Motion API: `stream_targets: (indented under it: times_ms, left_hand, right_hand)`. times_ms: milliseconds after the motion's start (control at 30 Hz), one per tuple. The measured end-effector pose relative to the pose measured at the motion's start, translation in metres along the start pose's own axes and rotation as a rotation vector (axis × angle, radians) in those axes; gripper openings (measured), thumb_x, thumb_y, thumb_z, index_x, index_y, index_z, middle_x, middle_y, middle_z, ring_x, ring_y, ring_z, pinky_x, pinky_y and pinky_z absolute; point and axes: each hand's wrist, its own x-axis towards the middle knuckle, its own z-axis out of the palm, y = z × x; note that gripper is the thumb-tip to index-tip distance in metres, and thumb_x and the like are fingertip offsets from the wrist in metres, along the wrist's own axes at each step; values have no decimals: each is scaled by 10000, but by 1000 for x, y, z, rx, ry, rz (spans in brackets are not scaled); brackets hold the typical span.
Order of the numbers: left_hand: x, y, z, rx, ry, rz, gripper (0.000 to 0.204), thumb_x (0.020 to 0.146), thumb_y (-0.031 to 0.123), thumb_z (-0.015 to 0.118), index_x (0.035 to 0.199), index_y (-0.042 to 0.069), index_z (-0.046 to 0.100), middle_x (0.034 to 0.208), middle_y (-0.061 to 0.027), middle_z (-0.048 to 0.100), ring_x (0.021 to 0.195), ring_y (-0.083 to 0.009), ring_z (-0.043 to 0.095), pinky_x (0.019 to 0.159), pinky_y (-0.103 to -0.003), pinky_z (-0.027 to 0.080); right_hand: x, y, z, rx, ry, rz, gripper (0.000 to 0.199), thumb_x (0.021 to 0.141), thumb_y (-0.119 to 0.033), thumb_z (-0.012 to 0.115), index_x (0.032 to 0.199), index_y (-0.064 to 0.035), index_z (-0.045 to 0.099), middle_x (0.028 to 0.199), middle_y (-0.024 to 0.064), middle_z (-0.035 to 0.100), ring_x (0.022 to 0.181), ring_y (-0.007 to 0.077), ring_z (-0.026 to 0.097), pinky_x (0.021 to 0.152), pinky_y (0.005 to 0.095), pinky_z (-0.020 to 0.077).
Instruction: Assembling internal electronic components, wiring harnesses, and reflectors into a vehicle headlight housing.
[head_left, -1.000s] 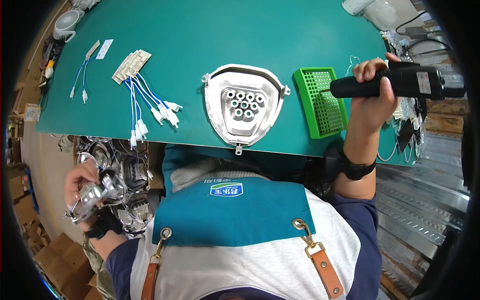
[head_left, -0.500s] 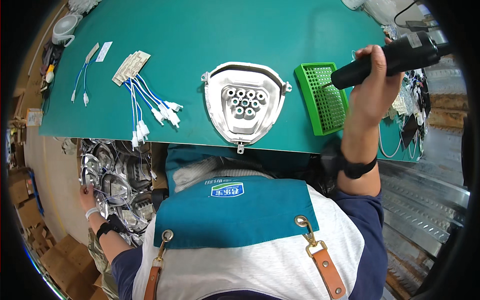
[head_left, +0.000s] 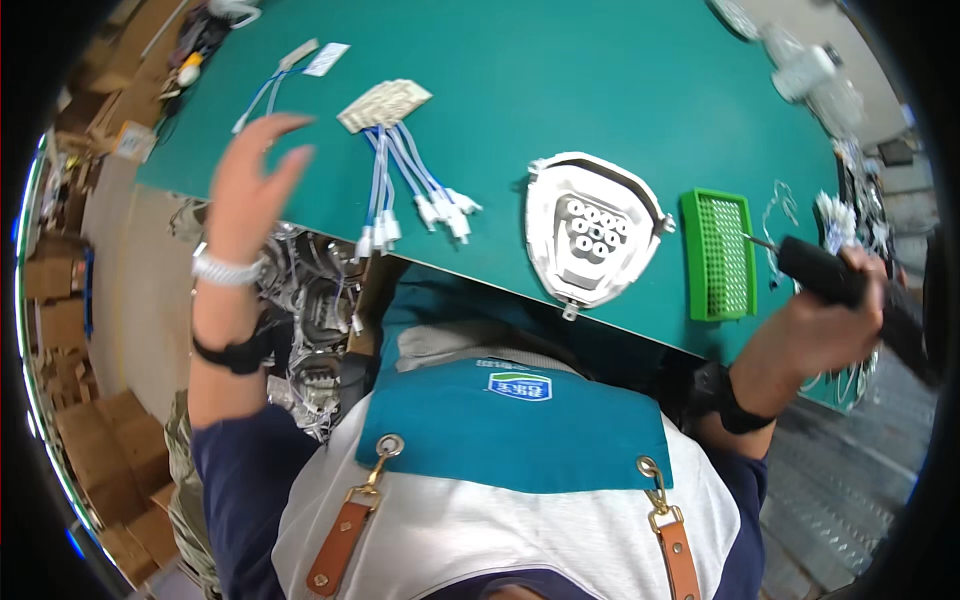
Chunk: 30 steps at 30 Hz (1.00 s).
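a blue-and-white lettered badge (head_left: pixel 520 387) on the teal apron (head_left: pixel 440 430), with small pale print (head_left: pixel 498 365) just above

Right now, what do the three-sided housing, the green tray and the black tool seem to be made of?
Housing: probably metal, semi-glossy, from its silvery-white highlights; coating unclear.
Green tray: likely moulded plastic, from its even bright colour and regular grid.
Black tool: body perhaps matte plastic, showing little shine; its thin tip looks like metal.

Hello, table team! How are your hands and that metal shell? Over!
Left hand open, nothing seen in it. Right hand gripping driver. Shell on table, touched by neither hand. Tray between driver and shell.
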Motion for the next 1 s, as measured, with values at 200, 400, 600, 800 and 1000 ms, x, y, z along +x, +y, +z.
stream_targets:
  times_ms: [200,400,600,800,1000]
  left_hand:
    - [55,6,69,237,-148,29,386,781,278,646,1036,-6,586,991,-169,581,988,-304,547,838,-413,450]
    - [61,-2,73,296,-61,-60,395,791,282,645,1088,27,592,1040,-155,567,893,-299,565,820,-369,456]
    - [59,0,30,-372,453,-97,355,828,181,619,1132,4,566,1018,-117,598,913,-213,576,817,-322,459]
    - [21,117,28,-527,203,90,362,741,62,659,1094,21,591,1027,-81,618,913,-182,571,836,-298,441]
    - [13,153,107,-281,-77,350,383,677,120,705,1038,63,592,981,-89,573,923,-284,544,828,-379,420]
  right_hand:
    - [14,-27,-27,1285,363,858,187,728,-150,489,826,-31,385,842,77,422,814,209,420,834,349,339]
    - [14,-38,-29,1243,341,816,249,694,-203,516,823,-43,374,830,70,399,824,200,404,836,339,316]
    - [12,-40,-24,1365,253,842,284,685,-238,522,827,-42,372,818,72,382,807,199,392,832,333,313]
    - [19,-45,-15,1543,224,708,421,752,-371,579,959,-38,427,827,63,399,778,194,412,787,332,334]
    - [23,-86,24,1645,10,724,478,788,-424,560,1094,-64,495,801,63,439,752,188,433,746,337,342]
